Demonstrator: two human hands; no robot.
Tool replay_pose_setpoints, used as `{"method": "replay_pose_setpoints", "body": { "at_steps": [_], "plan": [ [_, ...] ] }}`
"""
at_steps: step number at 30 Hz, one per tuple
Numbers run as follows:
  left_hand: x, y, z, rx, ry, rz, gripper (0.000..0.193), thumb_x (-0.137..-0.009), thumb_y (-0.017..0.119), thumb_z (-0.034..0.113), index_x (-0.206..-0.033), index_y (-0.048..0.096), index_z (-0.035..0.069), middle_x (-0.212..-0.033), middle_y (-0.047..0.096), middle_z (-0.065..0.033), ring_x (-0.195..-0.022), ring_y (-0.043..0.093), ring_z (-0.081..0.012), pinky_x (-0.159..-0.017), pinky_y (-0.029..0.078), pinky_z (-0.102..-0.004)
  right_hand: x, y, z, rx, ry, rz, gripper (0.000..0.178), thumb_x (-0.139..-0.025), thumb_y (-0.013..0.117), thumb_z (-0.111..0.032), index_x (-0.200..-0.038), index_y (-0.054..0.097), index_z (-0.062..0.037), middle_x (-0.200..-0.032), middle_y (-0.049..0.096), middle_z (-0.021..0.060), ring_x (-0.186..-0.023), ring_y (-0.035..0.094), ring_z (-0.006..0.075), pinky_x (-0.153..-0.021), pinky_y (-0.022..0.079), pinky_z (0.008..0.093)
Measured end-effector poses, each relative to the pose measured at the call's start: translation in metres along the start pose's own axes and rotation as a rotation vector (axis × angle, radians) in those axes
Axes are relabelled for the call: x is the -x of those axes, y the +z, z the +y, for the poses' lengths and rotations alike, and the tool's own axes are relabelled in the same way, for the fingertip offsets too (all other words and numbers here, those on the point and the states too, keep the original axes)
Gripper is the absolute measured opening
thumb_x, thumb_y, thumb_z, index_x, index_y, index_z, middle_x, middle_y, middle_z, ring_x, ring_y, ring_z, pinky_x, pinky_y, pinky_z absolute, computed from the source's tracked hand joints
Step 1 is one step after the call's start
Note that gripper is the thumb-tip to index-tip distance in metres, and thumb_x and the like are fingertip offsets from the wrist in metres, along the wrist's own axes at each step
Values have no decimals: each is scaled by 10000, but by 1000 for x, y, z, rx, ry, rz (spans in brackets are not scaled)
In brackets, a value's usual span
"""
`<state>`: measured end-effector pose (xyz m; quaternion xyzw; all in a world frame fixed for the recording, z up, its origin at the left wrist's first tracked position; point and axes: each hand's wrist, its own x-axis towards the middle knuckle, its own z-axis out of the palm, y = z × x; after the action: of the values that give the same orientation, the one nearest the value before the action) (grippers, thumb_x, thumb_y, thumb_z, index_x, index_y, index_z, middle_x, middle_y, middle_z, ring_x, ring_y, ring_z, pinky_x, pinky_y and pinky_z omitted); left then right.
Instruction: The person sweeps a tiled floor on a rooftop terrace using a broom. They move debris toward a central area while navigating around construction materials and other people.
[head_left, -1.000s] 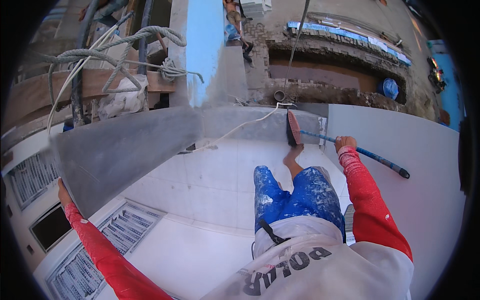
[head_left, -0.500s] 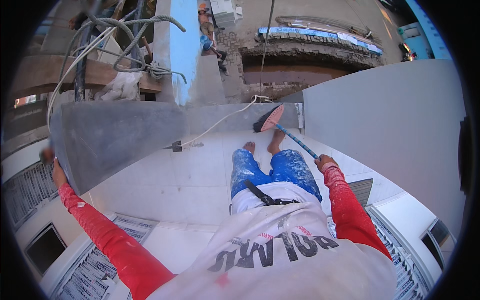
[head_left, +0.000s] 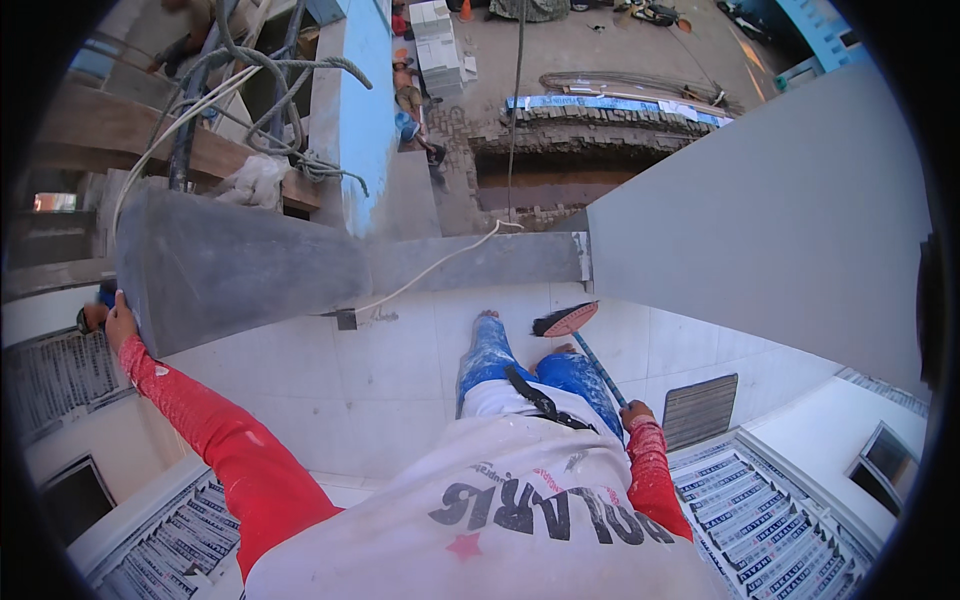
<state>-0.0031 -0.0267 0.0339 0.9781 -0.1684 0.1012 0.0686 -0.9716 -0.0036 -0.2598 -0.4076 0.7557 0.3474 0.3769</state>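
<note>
Grips with the right hand (head_left: 637, 411) the blue-striped handle of a broom (head_left: 570, 319), curled closed around it beside the right hip. Keeps its pink, black-bristled head near the right foot (head_left: 567, 348), above or on the white tiled floor (head_left: 395, 370); cannot tell about contact. Rests the left hand (head_left: 122, 325) against the outer end of the grey parapet (head_left: 240, 265), without a visible hold on anything loose; cannot tell the bend of its fingers. Overlooks a dug pit (head_left: 560, 165) containing something reddish-brown, and crumpled whitish plastic (head_left: 255, 182) with hidden contents beside a wooden beam (head_left: 130, 125).
</note>
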Motion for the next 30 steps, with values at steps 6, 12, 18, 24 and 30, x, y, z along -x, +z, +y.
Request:
{"method": "replay_pose_setpoints", "body": {
  "at_steps": [6,12,18,24,30],
  "plan": [
    [93,-22,27,394,96,814,392,-836,564,348,-1044,678,36,-1023,682,-156,-976,636,-341,-862,472,-439,-49,49,98,-190,179,-138,393,-854,638,-393,-1004,699,-34,-907,695,168,-897,672,298,-812,498,416],
    [398,140,112,505,-120,726,349,-830,604,240,-1087,585,4,-1096,592,-199,-1037,549,-366,-907,413,-472,-81,94,224,-512,248,-104,392,-832,677,-394,-949,705,-21,-803,696,122,-733,665,235,-665,497,403],
    [806,229,189,162,615,-1066,603,-847,550,491,-1232,543,27,-1270,523,-226,-1210,464,-384,-1048,341,-439,-133,61,264,-553,-40,-78,354,-821,694,-354,-914,698,-12,-773,688,123,-695,658,230,-621,495,398],
    [839,163,240,633,423,-963,464,-854,532,454,-1121,653,95,-1107,652,-176,-1054,603,-342,-931,452,-414,-186,23,307,-421,-191,-84,332,-816,703,-330,-897,693,-9,-757,682,123,-673,652,228,-602,493,396],
    [871,185,165,359,349,-992,474,-865,518,458,-1085,642,57,-1125,638,-182,-1084,582,-338,-953,434,-422,-245,-2,388,-314,-185,-86,310,-811,711,-307,-879,687,-5,-740,676,122,-652,647,225,-583,491,393]
  ]
}}
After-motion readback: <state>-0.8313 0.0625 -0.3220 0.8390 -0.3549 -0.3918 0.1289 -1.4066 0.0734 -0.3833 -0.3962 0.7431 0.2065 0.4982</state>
